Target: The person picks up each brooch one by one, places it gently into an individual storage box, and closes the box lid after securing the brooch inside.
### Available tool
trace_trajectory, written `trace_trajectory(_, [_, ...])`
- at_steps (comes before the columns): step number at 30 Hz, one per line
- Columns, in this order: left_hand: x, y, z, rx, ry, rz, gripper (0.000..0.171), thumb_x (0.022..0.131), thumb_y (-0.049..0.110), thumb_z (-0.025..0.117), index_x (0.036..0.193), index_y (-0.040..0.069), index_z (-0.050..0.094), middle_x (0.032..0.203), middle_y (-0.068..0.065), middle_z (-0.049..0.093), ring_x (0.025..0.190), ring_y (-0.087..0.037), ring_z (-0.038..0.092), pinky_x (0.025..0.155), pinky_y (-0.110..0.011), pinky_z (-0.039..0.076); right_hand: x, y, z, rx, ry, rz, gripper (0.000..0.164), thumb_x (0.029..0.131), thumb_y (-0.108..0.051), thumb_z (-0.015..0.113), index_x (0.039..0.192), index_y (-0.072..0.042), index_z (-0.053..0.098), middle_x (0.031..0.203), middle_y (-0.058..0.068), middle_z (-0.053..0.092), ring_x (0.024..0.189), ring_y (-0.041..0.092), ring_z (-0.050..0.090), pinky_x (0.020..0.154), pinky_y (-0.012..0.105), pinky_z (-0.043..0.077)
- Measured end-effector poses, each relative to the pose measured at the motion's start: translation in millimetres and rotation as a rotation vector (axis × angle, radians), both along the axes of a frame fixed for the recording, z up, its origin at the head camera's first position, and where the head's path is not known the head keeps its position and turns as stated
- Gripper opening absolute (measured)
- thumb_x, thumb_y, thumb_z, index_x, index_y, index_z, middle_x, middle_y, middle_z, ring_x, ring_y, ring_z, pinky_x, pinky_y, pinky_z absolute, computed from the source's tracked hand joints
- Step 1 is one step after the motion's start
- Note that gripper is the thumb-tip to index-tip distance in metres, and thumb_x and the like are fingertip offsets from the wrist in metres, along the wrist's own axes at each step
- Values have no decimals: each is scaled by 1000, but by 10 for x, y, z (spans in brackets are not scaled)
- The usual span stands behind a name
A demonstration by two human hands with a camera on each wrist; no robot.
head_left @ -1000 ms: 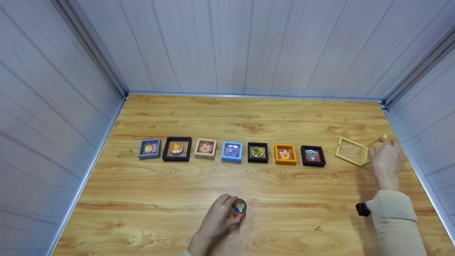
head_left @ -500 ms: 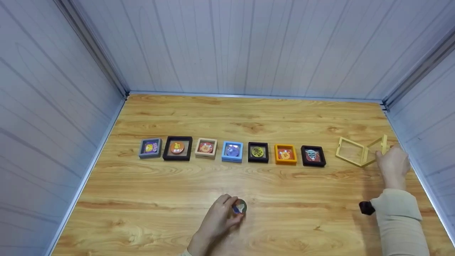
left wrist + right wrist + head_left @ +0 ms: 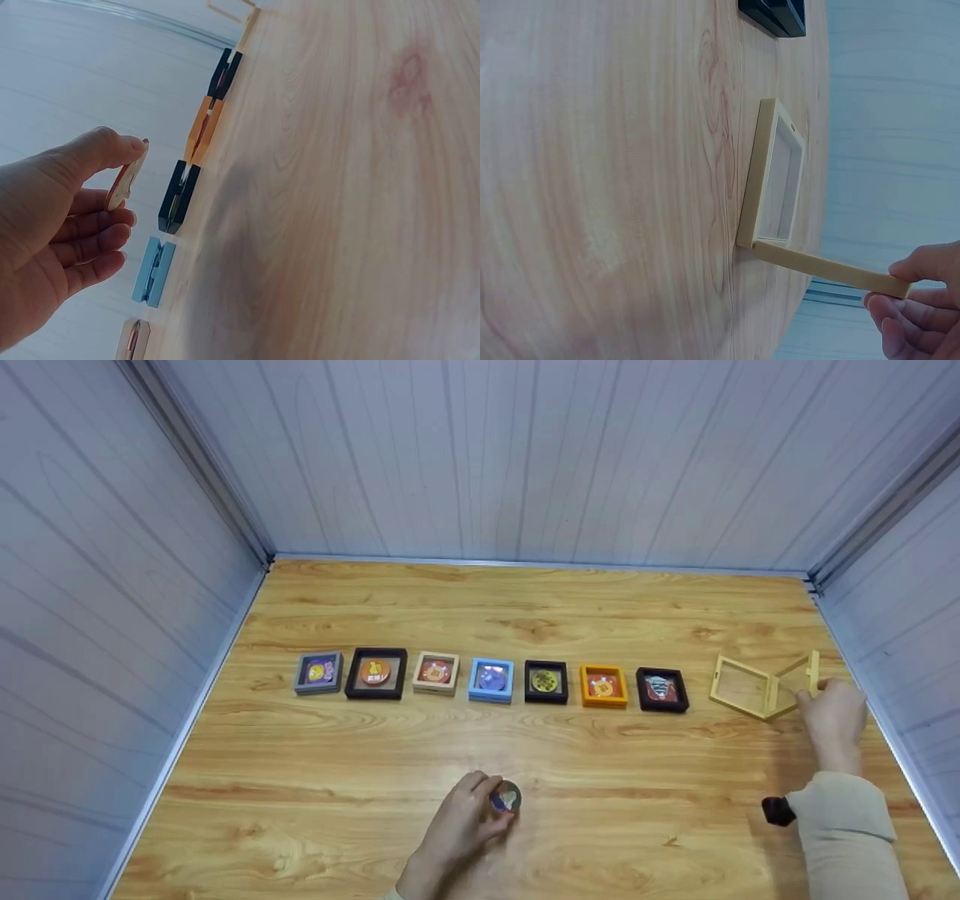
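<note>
Near the front middle, my left hand (image 3: 457,829) pinches a small round badge (image 3: 507,796) by its edge, printed side up. The left wrist view shows the badge (image 3: 127,178) between thumb and index finger, other fingers loosely bent. At the far right, a hinged yellow display frame (image 3: 769,699) lies unfolded, one half on the table and the other raised. My right hand (image 3: 834,716) grips the outer edge of the raised half. In the right wrist view the thumb is above that edge and the fingers below, and the lower half (image 3: 759,176) shows a clear window.
A row of small display frames holding badges crosses the table (image 3: 600,825): grey (image 3: 319,690), large black (image 3: 375,694), beige (image 3: 433,688), blue (image 3: 490,697), black (image 3: 546,700), orange (image 3: 603,702) and black (image 3: 662,706). Pale panel walls enclose the table at back and sides.
My right hand has moved a little right and nearer along the raised half of the yellow frame. The frame has shifted slightly nearer. My left hand and badge have stayed nearly still.
</note>
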State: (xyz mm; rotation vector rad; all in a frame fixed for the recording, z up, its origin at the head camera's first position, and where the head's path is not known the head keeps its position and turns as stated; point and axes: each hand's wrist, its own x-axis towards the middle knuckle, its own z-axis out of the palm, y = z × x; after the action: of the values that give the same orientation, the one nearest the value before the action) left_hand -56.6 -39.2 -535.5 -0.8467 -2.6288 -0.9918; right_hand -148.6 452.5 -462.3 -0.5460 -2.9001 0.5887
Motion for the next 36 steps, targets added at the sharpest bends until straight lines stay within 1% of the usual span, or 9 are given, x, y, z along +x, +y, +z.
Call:
trace_trajectory(4, [-5,4,-18,14,26,-5,42,71,23,72,101,-3,59,90,-1,54,84,-13,51,75,-25,45,89,-30,2,26,20,15,40,84,-10,54,103,24,48,97,41,49,71,46,55,61,48,47])
trace_trajectory(5, [-7,6,-19,18,30,-7,42,71,23,72,101,-3,59,90,-1,54,84,-13,51,75,-25,45,113,-39,4,27,20,17,39,84,-10,55,102,24,48,95,40,50,66,43,55,59,47,47])
trace_trajectory(7, [-8,9,-19,23,34,-10,41,71,23,72,101,-3,59,90,-1,54,84,-13,51,74,-25,45,167,-66,5,32,26,24,39,83,-10,55,102,24,48,87,38,54,54,36,54,52,44,47])
trace_trajectory(10, [-7,11,-20,25,31,-12,41,71,23,72,101,-2,59,90,-1,54,84,-12,51,74,-25,45,259,-100,10,27,11,32,39,83,-10,55,102,23,48,75,33,57,46,23,50,45,37,44])
trace_trajectory(12, [-7,10,-21,28,32,-14,41,71,23,72,102,-2,59,90,-1,54,84,-12,51,73,-25,45,322,-129,16,24,0,38,39,82,-10,56,103,22,48,64,28,56,42,19,46,40,33,40])
trace_trajectory(15, [-6,10,-20,33,36,-15,41,71,22,72,101,-2,59,90,-1,53,84,-12,50,73,-25,45,412,-175,28,16,-11,46,39,81,-9,57,103,21,47,65,27,56,42,20,47,38,31,38])
trace_trajectory(21, [-18,20,-11,25,16,-13,41,71,23,71,101,-2,59,90,-1,54,83,-12,50,72,-25,44,566,-297,39,6,15,83,33,78,-5,58,101,18,50,74,31,58,51,31,54,40,32,40])
trace_trajectory(28, [-16,27,20,-4,-17,2,41,72,26,70,102,0,60,90,0,54,82,-11,49,72,-25,44,692,-467,31,13,59,124,27,76,-2,59,97,15,54,68,27,59,51,32,55,39,32,38])
trace_trajectory(36, [-24,35,-7,18,41,-19,41,71,23,71,101,-3,59,90,-2,54,82,-12,50,72,-24,45,834,-657,40,-13,75,159,26,75,-1,61,97,13,55,64,22,58,49,27,54,41,33,39])
